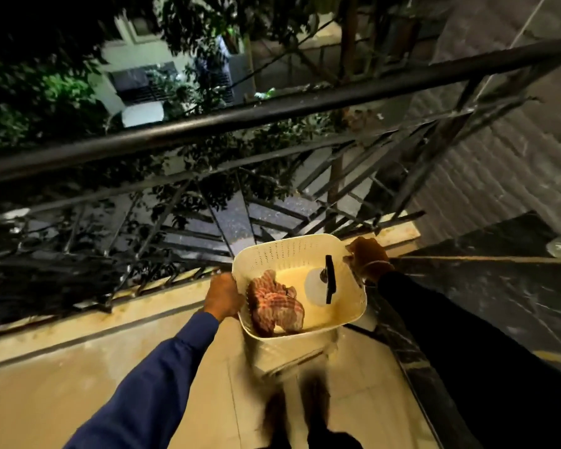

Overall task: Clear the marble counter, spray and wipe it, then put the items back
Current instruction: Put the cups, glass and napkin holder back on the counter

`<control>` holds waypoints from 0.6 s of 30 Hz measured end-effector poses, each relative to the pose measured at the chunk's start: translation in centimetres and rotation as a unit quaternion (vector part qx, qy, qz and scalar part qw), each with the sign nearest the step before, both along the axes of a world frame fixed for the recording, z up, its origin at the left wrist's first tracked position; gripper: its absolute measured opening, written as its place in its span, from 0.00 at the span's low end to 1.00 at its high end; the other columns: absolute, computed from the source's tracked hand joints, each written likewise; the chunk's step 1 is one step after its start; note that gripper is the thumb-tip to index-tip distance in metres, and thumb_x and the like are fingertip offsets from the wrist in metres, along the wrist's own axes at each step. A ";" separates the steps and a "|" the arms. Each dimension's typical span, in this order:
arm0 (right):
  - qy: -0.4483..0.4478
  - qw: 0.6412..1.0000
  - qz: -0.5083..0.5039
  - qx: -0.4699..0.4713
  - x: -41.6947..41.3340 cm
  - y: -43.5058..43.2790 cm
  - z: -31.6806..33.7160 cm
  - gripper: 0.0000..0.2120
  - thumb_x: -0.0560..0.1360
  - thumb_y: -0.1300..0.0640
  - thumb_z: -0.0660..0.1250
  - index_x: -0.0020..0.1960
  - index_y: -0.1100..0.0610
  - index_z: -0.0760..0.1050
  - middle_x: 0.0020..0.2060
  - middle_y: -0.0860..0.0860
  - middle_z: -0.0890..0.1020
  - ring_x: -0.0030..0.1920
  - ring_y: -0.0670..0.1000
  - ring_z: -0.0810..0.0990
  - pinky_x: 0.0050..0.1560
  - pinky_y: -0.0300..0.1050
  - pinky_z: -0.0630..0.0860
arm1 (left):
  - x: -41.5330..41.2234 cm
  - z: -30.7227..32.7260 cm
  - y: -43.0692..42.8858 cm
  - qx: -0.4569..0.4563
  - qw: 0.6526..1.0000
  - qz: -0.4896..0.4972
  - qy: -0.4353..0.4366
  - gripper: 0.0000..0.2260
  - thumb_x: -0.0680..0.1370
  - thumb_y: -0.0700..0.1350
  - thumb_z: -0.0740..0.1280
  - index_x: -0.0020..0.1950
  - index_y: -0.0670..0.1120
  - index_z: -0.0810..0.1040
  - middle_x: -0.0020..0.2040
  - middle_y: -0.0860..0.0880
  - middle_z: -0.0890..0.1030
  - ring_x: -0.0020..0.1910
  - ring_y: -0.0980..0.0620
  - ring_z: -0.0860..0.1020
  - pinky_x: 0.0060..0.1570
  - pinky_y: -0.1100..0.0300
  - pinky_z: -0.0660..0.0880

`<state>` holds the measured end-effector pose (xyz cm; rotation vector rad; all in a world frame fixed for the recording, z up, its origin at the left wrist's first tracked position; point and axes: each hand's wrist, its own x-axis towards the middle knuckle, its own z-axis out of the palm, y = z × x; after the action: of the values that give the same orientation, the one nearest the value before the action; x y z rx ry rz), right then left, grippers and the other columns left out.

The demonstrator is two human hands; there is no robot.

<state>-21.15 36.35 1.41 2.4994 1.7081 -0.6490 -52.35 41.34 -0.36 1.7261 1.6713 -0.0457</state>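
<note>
- The left grip (pixel 224 296) is curled round the left rim of the cream basket (pixel 285 254).
- Inside the basket, a striped cloth (pixel 274 306) lies just beside the left grip, and a spray bottle (pixel 321 285) sits nearer to the right side.
- The right grip (pixel 366 257) holds the far right corner of the rim.
- The dark marble bench (pixel 499 286) is just right of the basket.

Cream basket (pixel 285 254) with rows of tiny holes dotting its wall. Just inside the grip of the left hand (pixel 222 298) lies a pink-and-white striped cloth (pixel 274 307); nearer the grip of the right hand (pixel 368 256), a white spray bottle (pixel 314 291) with a black trigger. Beside the right grip, a black counter (pixel 515 296) with pale veins.
</note>
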 end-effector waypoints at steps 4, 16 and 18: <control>-0.026 0.998 0.028 -0.045 -1.1 3.2 -6.9 0.20 0.79 0.47 0.62 0.65 0.58 0.74 0.60 0.57 0.78 0.61 0.59 0.75 0.61 0.51 0.72 | -1.0 -7.1 0.1 -0.032 0.999 0.027 0.023 0.11 0.70 0.39 0.69 0.50 0.35 0.80 0.49 0.36 0.83 0.51 0.36 0.82 0.47 0.47 0.80; 0.002 0.997 0.040 -0.069 -1.9 6.2 -20.2 0.16 0.79 0.53 0.61 0.61 0.62 0.74 0.57 0.61 0.78 0.60 0.62 0.75 0.60 0.54 0.72 | -0.4 -18.6 0.6 -0.097 0.988 0.008 0.122 0.15 0.76 0.43 0.68 0.59 0.36 0.78 0.59 0.37 0.80 0.60 0.36 0.78 0.59 0.51 0.74; 0.003 0.998 0.034 -0.061 -1.9 6.5 -20.2 0.15 0.79 0.54 0.62 0.60 0.63 0.74 0.57 0.61 0.78 0.60 0.62 0.75 0.60 0.53 0.72 | -0.3 -18.9 0.5 -0.102 0.985 -0.003 0.137 0.16 0.76 0.45 0.67 0.61 0.38 0.77 0.60 0.38 0.80 0.60 0.37 0.78 0.59 0.52 0.73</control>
<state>-23.09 42.81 -18.79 2.3510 1.6920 -0.7319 -52.68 41.82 -19.30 1.6253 1.7868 -0.4609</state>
